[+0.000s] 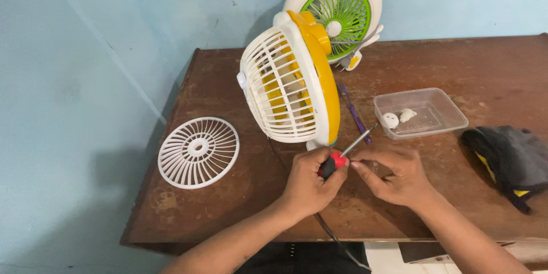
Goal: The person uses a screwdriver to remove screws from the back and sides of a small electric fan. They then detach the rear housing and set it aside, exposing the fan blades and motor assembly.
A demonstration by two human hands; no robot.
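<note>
Spanning the whole view, a brown table (pixel 468 63) carries the work. A yellow fan (pixel 291 83) stands upright near the centre, its white guard facing left; a green fan (pixel 337 14) leans against the wall just behind it. A loose grille (pixel 198 152) lies flat to the left, well apart from both fans. A clear tray (pixel 425 113) with two small white parts is set to the right, and dark gloves (pixel 511 160) lie at the right edge. A purple pen (pixel 353 111) rests between yellow fan and tray.

The left hand (pixel 308 185) is closed around the red handle of the screwdriver (pixel 349 148), whose shaft points up and right towards the tray. The right hand (pixel 397 174) is pinched at the handle end, fingertips together; whether a small part is held cannot be told.

The step in hand is judged to be disassembly, with the tool being readied. The tip must next be seated squarely in a screw head.
</note>
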